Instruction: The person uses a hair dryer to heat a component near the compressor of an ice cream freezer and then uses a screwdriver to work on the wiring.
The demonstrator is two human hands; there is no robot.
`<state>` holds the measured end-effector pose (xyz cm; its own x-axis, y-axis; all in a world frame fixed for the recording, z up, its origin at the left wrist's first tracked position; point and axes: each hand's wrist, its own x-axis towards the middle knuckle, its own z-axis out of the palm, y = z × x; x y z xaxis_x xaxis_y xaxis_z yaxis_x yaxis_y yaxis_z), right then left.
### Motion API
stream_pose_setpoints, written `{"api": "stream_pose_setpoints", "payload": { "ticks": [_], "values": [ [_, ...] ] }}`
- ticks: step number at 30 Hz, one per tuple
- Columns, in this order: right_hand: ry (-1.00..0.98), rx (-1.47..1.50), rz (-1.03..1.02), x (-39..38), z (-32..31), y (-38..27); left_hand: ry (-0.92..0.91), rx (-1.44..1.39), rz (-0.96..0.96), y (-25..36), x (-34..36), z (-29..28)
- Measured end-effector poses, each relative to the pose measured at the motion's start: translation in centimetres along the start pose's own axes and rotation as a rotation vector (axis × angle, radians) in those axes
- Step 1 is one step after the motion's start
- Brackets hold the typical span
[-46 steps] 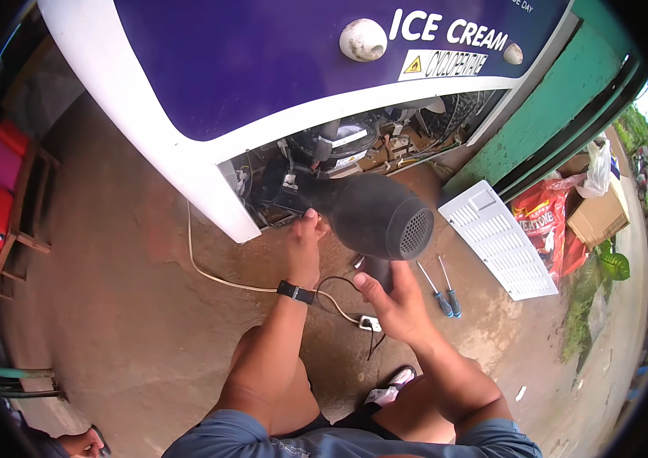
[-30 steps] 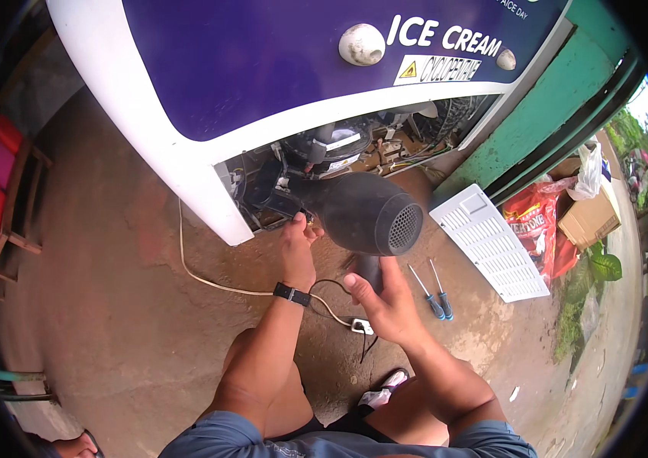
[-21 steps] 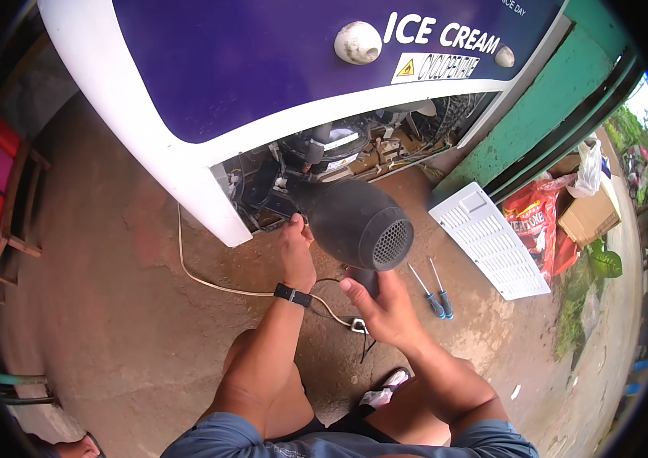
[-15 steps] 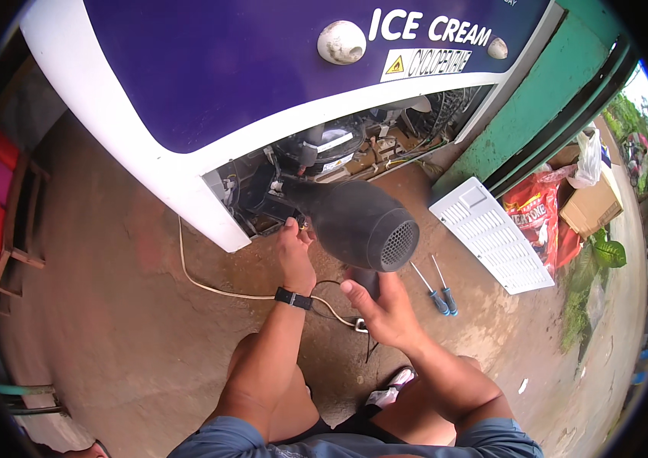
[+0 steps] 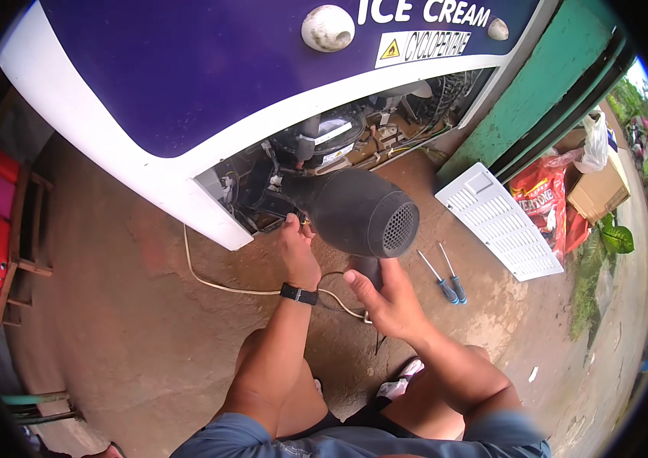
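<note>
Hair dryer at the open base of a freezer cabinet. The black hair dryer [image 5: 362, 212] is held aloft in front of the cabinet [image 5: 137, 69], its long axis running obliquely: the narrow outlet end points up and left into the base opening, the round grille end down and right toward the person. The right hand [image 5: 398, 307], as seen by one standing near, is closed around the handle below the grille end. The left hand [image 5: 299, 256] lies beside the outlet end and is nearer to it than the right; its fingers are bent and raised to the lower edge of a black box-like part [image 5: 276, 204]. Whether they pinch anything cannot be told. Contact between outlet and part is likewise unclear. On the floor to the right: two blue-handled screwdrivers [image 5: 447, 291], a slotted white panel [image 5: 503, 221].
</note>
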<state>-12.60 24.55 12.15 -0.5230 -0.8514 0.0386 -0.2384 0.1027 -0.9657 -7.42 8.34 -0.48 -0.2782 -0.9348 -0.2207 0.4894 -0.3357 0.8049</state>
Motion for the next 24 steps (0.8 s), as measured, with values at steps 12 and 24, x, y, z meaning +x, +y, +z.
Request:
{"api": "stream_pose_setpoints", "payload": {
  "ticks": [12,24],
  "values": [
    [-0.017,-0.077,-0.023,0.4,0.3,0.3,0.000,0.223,0.125,-0.9,0.6,-0.5],
    [-0.003,-0.161,-0.153,0.9,0.9,1.6,0.051,0.400,0.320,-1.2,1.0,-1.3]
  ]
}}
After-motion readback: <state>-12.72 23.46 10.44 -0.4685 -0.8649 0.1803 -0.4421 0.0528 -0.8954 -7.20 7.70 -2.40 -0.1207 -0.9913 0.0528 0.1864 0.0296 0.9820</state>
